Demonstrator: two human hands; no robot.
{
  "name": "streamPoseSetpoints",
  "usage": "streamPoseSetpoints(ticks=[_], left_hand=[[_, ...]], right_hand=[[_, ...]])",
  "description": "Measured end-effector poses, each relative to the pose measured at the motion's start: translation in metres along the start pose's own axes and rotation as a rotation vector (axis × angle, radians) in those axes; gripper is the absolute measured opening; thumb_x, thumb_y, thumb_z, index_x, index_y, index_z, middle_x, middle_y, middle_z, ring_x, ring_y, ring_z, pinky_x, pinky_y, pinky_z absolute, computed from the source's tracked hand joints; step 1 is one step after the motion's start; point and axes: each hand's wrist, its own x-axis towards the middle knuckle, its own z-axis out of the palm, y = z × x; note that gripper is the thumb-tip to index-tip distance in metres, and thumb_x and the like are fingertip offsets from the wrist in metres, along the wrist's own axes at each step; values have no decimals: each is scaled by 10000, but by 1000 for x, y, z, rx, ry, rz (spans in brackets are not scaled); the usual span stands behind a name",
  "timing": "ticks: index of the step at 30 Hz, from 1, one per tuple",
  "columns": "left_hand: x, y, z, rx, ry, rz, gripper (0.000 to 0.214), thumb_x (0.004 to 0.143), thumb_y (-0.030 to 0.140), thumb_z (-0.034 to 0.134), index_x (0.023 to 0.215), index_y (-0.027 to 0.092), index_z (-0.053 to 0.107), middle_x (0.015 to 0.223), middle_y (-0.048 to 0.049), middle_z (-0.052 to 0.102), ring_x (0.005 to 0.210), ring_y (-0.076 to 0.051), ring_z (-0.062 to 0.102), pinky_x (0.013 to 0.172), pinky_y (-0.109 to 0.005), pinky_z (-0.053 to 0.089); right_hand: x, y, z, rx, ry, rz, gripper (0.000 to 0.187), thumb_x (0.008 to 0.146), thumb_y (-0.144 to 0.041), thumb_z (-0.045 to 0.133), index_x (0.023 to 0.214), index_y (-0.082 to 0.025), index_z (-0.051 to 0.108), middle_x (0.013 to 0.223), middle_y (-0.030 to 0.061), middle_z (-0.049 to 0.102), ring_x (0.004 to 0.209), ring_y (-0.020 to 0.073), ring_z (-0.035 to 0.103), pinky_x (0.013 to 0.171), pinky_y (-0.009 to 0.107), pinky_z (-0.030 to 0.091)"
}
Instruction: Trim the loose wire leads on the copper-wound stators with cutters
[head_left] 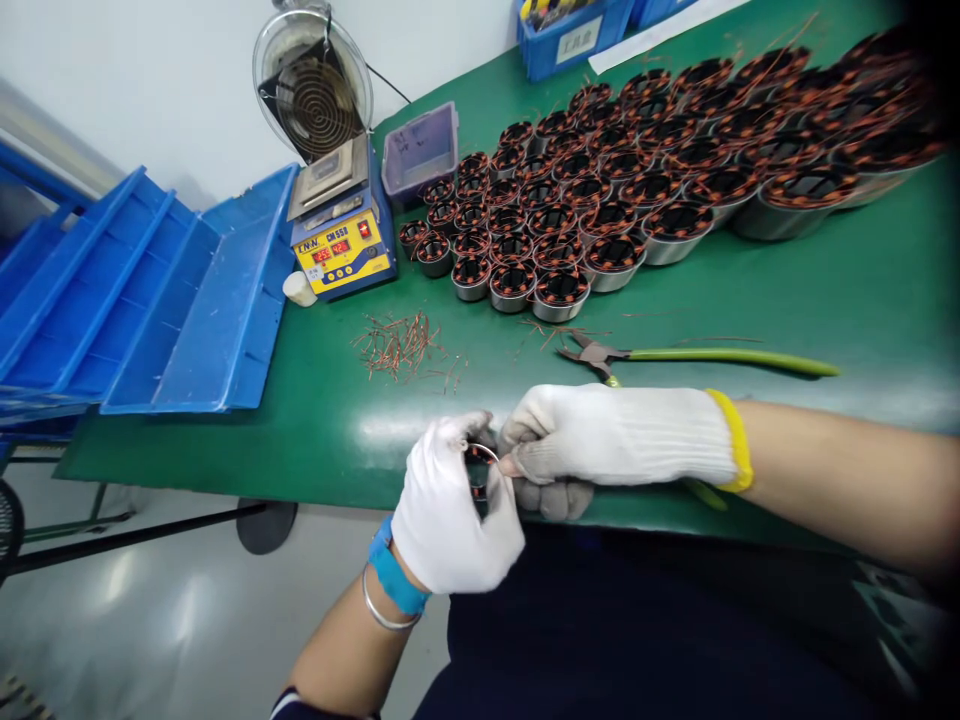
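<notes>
My left hand [459,510], in a white glove, is wrapped round a motor stator [480,468], a metal ring with copper windings and a black inside. Much of this stator is hidden by the fingers. My right hand [574,440], gloved with a yellow cuff, has its thumb and fingers closed at the stator's right rim. What they pinch there is too small to make out. Beyond my right hand lie green-handled cutting pliers [720,357] on the table, one handle partly under the hand. A pile of copper wire clippings [399,345] lies farther back.
Rows of wound stators [555,240] fill the back right of the green table [315,440]. A yellow-and-blue soldering pot unit [345,250], a purple bin [420,150] and a round fan [313,90] stand at the back. Blue trays [202,300] are at the left.
</notes>
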Motion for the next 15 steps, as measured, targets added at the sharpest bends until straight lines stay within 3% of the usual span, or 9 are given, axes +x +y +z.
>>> streamPoseSetpoints(ticks=[2, 4, 8, 11, 13, 15], left_hand=[[-2, -1, -7, -42, -81, 13, 896, 674, 176, 620, 1505, 139, 286, 1211, -172, 594, 1106, -343, 601, 990, -566, 505], [-3, -3, -12, -86, -157, 48, 1030, 680, 217, 643, 1579, 122, 151, 1289, -196, 565, 1152, -369, 591, 1031, -603, 487], [0, -12, -12, -332, -154, 13, 909, 848, 442, 666, 1570, 157, 192, 1322, -210, 574, 1201, -366, 609, 1052, -600, 499], [3, -18, -13, -575, -139, -110, 667, 1016, 585, 370, 1532, 180, 246, 1334, -237, 579, 1133, -316, 682, 893, -506, 618], [3, -17, -17, -747, -331, -250, 649, 1033, 626, 253, 1506, 184, 309, 1276, -231, 627, 986, -291, 745, 695, -403, 659], [3, -11, -22, -900, -609, -391, 650, 1007, 659, 365, 1456, 192, 413, 1105, -183, 706, 762, -254, 769, 515, -302, 619]], right_hand=[[-3, 0, 3, -26, 37, 0, 308, 760, -459, 671, 612, -199, 599, 562, 31, 648, 469, 126, 577, 472, 223, 478], [-6, 0, 6, -61, 111, -22, 264, 787, -401, 626, 623, -196, 602, 583, 34, 657, 487, 133, 584, 499, 236, 492], [-15, 9, 15, -187, 232, -166, 274, 808, -384, 552, 612, -191, 555, 560, 5, 602, 470, 104, 488, 456, 214, 368], [-26, 22, 22, -229, 325, -251, 315, 827, -424, 528, 622, -185, 542, 560, -2, 564, 496, 102, 448, 464, 220, 317], [-33, 32, 27, -229, 372, -283, 326, 836, -436, 534, 638, -179, 561, 574, 2, 559, 526, 110, 455, 478, 227, 329], [-40, 40, 33, -198, 386, -309, 359, 845, -458, 546, 632, -171, 573, 582, 15, 568, 533, 113, 459, 487, 235, 345]])
